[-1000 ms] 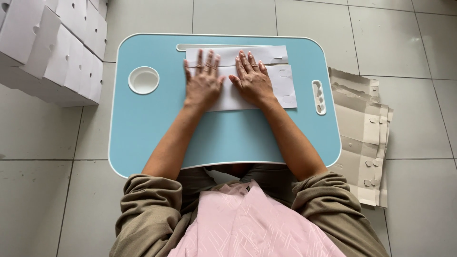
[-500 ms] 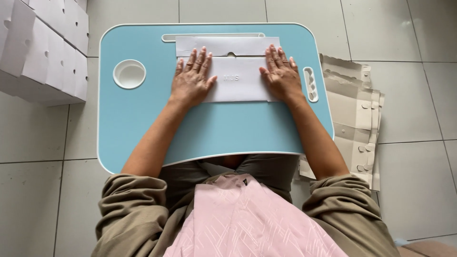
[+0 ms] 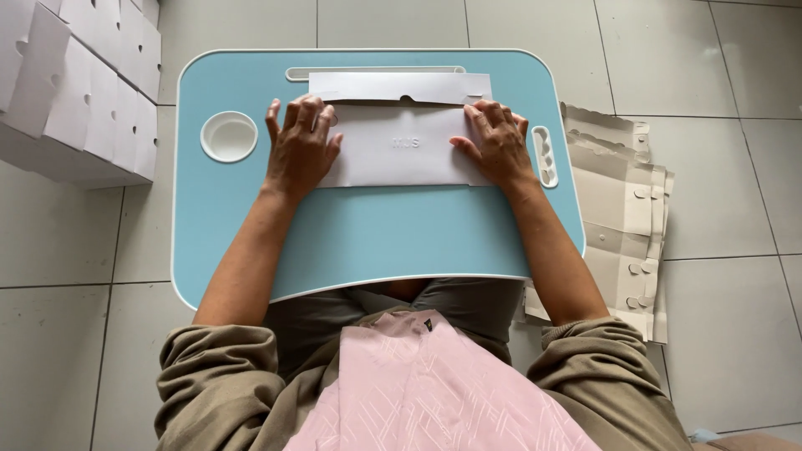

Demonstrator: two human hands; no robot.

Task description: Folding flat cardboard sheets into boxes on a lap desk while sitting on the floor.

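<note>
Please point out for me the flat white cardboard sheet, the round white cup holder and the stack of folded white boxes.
flat white cardboard sheet [image 3: 401, 154], head view, bare middle between the hands.
round white cup holder [image 3: 229, 136], head view, its centre.
stack of folded white boxes [image 3: 79, 92], head view, top face.

Grey tiled floor [image 3: 735, 167], light blue lap table [image 3: 376, 234], soft daylight
</note>
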